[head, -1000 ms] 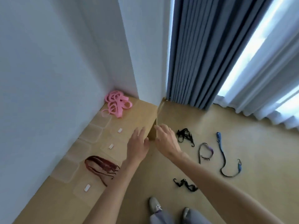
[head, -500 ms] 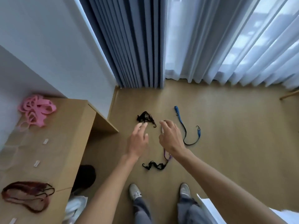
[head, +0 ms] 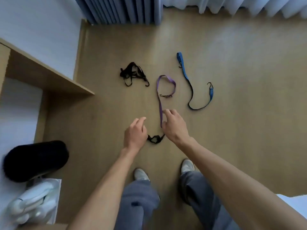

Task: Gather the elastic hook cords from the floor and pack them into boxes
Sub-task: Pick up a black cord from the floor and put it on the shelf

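The right hand point(head: 174, 125) hangs over the near end of the purple cord point(head: 160, 103), fingers curled and thumb drawn in as if to pinch the strap. Whether it has actually closed on it I cannot tell, since the strap passes behind the fingers there. The left hand point(head: 135, 134) is just left of that same end, fingers loosely bent and holding nothing. Judging by how both arms reach down and forward, it looks set to help gather slack or take the next piece.

Taking the purple cord as the landmark: it runs straight away from the person, then loops round to the right at its far end, where a dark hook rests inside the loop. That long straight run is probably why the near tail is the handy place to start.

Just nearer than its tail, between the two wrists, lies a small black cord point(head: 155, 139), bunched up. A second black tangle point(head: 132, 74) sits to the far left of the loop. To the right, well apart, the blue cord point(head: 189, 82) curves in an S with a hook at each end.

All four are on the floor point(head: 249, 113); no box is in view, so packing seems some way off. A wooden shelf point(head: 49, 75) stands further left, curtains point(head: 123, 10) beyond.
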{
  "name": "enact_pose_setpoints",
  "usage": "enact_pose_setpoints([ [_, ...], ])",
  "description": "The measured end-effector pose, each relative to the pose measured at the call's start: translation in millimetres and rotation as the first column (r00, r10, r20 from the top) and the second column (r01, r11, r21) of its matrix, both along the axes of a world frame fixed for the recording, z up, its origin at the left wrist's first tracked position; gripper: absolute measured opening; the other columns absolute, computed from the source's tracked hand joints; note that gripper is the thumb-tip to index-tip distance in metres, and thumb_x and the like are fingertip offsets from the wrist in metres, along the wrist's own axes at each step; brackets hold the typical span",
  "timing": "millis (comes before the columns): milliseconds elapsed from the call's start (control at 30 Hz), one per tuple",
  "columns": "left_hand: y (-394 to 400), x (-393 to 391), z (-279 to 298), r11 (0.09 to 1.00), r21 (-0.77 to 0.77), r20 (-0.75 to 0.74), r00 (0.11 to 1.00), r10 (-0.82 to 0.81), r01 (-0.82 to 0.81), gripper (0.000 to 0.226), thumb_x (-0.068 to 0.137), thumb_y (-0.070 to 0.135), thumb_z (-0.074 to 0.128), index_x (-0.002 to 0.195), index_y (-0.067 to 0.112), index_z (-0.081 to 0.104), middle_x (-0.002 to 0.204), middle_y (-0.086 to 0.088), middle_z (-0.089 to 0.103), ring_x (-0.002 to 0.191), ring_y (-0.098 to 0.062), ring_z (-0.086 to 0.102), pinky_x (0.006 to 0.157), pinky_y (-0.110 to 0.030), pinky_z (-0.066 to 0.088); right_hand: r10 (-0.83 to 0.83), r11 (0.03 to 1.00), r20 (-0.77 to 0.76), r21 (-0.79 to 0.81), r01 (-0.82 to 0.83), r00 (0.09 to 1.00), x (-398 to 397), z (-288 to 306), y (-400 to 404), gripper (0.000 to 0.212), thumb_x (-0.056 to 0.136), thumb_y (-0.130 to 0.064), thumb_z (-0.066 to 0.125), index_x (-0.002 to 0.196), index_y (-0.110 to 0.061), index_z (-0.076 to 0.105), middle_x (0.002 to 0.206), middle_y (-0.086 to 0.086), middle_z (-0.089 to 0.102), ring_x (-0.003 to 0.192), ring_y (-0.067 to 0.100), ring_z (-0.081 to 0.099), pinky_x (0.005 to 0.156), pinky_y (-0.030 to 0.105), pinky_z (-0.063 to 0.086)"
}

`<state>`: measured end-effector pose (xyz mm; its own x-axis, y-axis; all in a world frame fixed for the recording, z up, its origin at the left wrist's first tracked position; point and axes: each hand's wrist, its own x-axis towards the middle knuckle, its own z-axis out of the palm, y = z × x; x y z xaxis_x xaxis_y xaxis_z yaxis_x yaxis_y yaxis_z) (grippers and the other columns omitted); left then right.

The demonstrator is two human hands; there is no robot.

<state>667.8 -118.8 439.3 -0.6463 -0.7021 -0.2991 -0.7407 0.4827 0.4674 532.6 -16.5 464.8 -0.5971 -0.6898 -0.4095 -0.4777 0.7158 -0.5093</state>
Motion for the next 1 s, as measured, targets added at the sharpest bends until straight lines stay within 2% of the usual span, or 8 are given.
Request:
enact_pose_setpoints([
  [233, 1, 30, -231, 0.993, 0.111, 0.231, 0.971, -0.065, 0.04, 0.036, 0.092, 0.013, 0.05, 0.125, 0.019, 0.062, 0.119, -0.006, 0.062, 0.096, -0.033, 0.063, 0.079, -0.036, 0.049, 0.024, 0.987, 0.061, 0.155, -0.033, 0.998, 15, -237, 5, 0.038, 0.09, -0.009, 0.052, 0.128, -0.011, 0.054, 0.119, 0.012, 0.057, 0.104, 0.034, 0.055, 0.083, 0.041, 0.05],
  [367, -10, 34, -333, 0.983, 0.181, 0.493, 0.86, -0.128, 0.043, 0.031, 0.094, 0.019, 0.051, 0.125, 0.019, 0.053, 0.121, -0.009, 0.055, 0.106, -0.034, 0.058, 0.086, -0.04, 0.047, 0.078, 0.968, 0.099, 0.23, -0.099, 0.992, 12, -343, 2, 0.032, 0.083, -0.003, 0.049, 0.114, -0.009, 0.056, 0.105, 0.012, 0.062, 0.084, 0.033, 0.053, 0.067, 0.036, 0.045],
  [500, -14, 40, -405, 0.983, 0.071, 0.667, 0.741, 0.079, -0.168, 0.037, 0.089, 0.02, 0.062, 0.124, 0.018, 0.05, 0.13, -0.015, 0.046, 0.12, -0.034, 0.049, 0.094, -0.042, 0.043, 0.178, 0.905, 0.124, 0.368, -0.212, 0.976, 20, -419, 7, 0.028, 0.082, -0.001, 0.048, 0.105, -0.009, 0.061, 0.104, 0.013, 0.061, 0.094, 0.036, 0.061, 0.067, 0.033, 0.041],
  [600, -13, 53, -431, 0.822, -0.043, 0.65, 0.609, 0.454, -0.567, 0.036, 0.093, 0.022, 0.053, 0.128, 0.014, 0.049, 0.136, -0.021, 0.046, 0.122, -0.039, 0.051, 0.096, -0.042, 0.043, 0.326, 0.841, 0.075, 0.432, -0.325, 0.942, 34, -449, 18, 0.026, 0.085, -0.002, 0.052, 0.108, -0.01, 0.061, 0.111, 0.011, 0.056, 0.106, 0.034, 0.056, 0.072, 0.035, 0.04],
  [733, -12, 70, -446, 0.634, -0.044, 0.643, 0.464, 0.609, -0.772, 0.044, 0.095, 0.025, 0.056, 0.132, 0.003, 0.046, 0.134, -0.027, 0.051, 0.122, -0.04, 0.054, 0.098, -0.042, 0.045, 0.469, 0.774, -0.036, 0.498, -0.391, 0.882, 38, -466, 29, 0.031, 0.08, 0.0, 0.057, 0.107, -0.013, 0.06, 0.112, 0.01, 0.055, 0.107, 0.031, 0.052, 0.085, 0.036, 0.039],
  [833, -22, 72, -447, 0.596, 0.03, 0.554, 0.509, 0.658, -0.802, 0.036, 0.088, 0.012, 0.066, 0.122, 0.003, 0.06, 0.128, -0.024, 0.059, 0.116, -0.04, 0.059, 0.094, -0.04, 0.049, 0.342, 0.83, 0.011, 0.464, -0.308, 0.94, 33, -467, 25, 0.029, 0.08, 0.009, 0.051, 0.103, -0.004, 0.062, 0.106, 0.015, 0.056, 0.101, 0.032, 0.055, 0.073, 0.036, 0.039],
  [933, -30, 62, -429, 0.669, 0.042, 0.474, 0.604, 0.641, -0.742, 0.023, 0.087, 0.015, 0.068, 0.109, 0.01, 0.066, 0.118, -0.019, 0.065, 0.107, -0.037, 0.063, 0.086, -0.036, 0.049, 0.209, 0.886, 0.018, 0.42, -0.197, 0.978, 30, -454, 11, 0.028, 0.08, 0.013, 0.048, 0.101, 0.0, 0.062, 0.102, 0.015, 0.058, 0.097, 0.033, 0.055, 0.068, 0.035, 0.038],
  [1000, -36, 51, -412, 0.73, 0.019, 0.444, 0.66, 0.606, -0.683, 0.02, 0.089, 0.026, 0.067, 0.103, 0.012, 0.069, 0.111, -0.016, 0.069, 0.104, -0.036, 0.065, 0.081, -0.036, 0.049, 0.176, 0.909, -0.025, 0.387, -0.153, 0.984, 29, -435, -3, 0.017, 0.081, 0.004, 0.053, 0.091, -0.007, 0.062, 0.097, 0.014, 0.063, 0.098, 0.034, 0.054, 0.07, 0.036, 0.035],
])
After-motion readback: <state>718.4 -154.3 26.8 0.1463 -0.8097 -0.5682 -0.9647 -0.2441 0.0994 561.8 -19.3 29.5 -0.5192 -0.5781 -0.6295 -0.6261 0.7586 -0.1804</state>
